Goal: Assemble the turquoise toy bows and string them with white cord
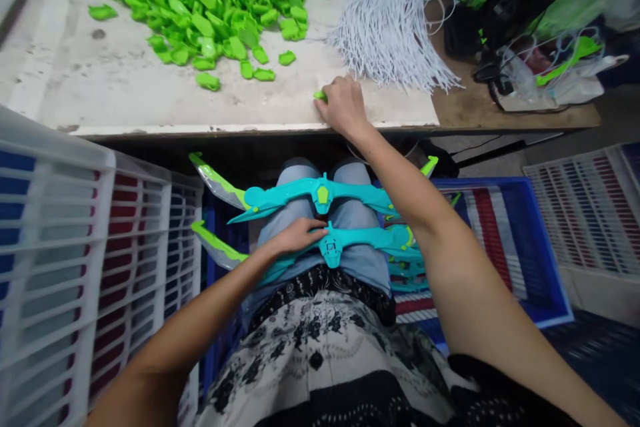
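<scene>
Two turquoise toy bows with green tips lie across the lap. The far toy bow [287, 195] has a green piece in its centre. On the near toy bow [357, 239], a dark opening shows in the centre. My left hand [297, 237] is closed on the near bow, just left of its centre; the thumb and finger undersides are partly hidden. At the front of the table, my right hand [344, 103] pinches a small green plastic piece [320, 96]. A big heap of similar green pieces [200, 3] is spread beyond it, to the left.
A bundle of white cords [390, 27] lies on the table [125, 103], right of the heap. Clutter with a white tray [550, 97] occupies the table's right end. A white slatted crate [107, 213] stands at left; a blue crate [545, 253] with turquoise parts stands at right.
</scene>
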Available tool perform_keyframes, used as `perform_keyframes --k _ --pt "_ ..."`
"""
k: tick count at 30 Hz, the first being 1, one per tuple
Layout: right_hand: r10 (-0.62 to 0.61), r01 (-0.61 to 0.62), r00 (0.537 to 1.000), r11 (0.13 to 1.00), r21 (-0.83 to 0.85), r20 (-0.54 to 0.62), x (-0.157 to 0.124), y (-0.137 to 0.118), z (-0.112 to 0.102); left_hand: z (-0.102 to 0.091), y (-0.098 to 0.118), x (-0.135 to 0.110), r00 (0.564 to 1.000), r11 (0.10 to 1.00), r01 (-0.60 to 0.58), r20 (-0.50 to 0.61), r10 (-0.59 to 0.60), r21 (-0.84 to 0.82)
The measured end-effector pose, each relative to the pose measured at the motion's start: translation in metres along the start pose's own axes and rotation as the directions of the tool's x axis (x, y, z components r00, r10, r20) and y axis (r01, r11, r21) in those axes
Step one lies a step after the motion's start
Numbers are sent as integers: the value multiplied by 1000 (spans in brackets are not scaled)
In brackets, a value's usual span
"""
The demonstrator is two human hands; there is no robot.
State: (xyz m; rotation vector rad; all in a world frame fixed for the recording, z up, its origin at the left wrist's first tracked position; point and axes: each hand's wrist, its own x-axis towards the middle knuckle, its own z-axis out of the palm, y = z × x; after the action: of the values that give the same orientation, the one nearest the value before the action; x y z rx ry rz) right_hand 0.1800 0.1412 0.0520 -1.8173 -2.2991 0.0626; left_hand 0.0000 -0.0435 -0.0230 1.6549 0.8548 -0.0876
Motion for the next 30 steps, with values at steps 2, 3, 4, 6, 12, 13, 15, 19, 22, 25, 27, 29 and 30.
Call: perform_keyframes --k 2,3,4,6,12,13,15,19,22,25,27,29,30 --pt "-21 21 1000 1000 -12 7 -5 0 6 -1 0 1 1000 1000 0 18 0 -7" --pt "-31 31 1000 999 -19 5 -7 -1 7 -1 1 1 1000 1000 1 20 -1 -10" --pt "-35 35 999 999 -24 0 -7 -2 8 0 2 1 1000 1000 4 20 -4 -10" --pt "-27 27 1000 999 -21 -16 -5 -4 8 0 4 1 1000 1000 14 18 -14 -3" --pt "-91 93 996 988 126 -21 -29 -7 -8 -5 3 -1 998 1000 -8 59 8 -5" --pt "-131 132 991 977 169 -16 -48 -9 -11 -6 2 -1 998 1000 -8 63 9 -13" --pt "-236 226 972 939 260 8 -101 -14 -13 -9 0 -1 997 1000 6 73 -4 -27" --pt "-371 301 918 881 366 140 -225 -27 -4 -9 -2 3 994 998 31 109 -25 -52" --pt "-344 258 917 899 355 203 -280 -34 10 -6 -4 7 995 997 19 100 -10 -81" --pt "-296 214 935 911 353 196 -295 -38 20 -5 -4 7 994 997 16 105 -7 -77" --pt "-252 175 952 914 367 173 -294 -40 24 -5 -2 6 993 998 8 119 0 -67" --pt "-170 96 973 915 392 159 -292 -43 25 -6 0 5 991 999 -12 133 19 -52" --pt "-118 42 980 911 411 162 -292 -45 26 -5 1 6 991 999 -22 132 27 -41"
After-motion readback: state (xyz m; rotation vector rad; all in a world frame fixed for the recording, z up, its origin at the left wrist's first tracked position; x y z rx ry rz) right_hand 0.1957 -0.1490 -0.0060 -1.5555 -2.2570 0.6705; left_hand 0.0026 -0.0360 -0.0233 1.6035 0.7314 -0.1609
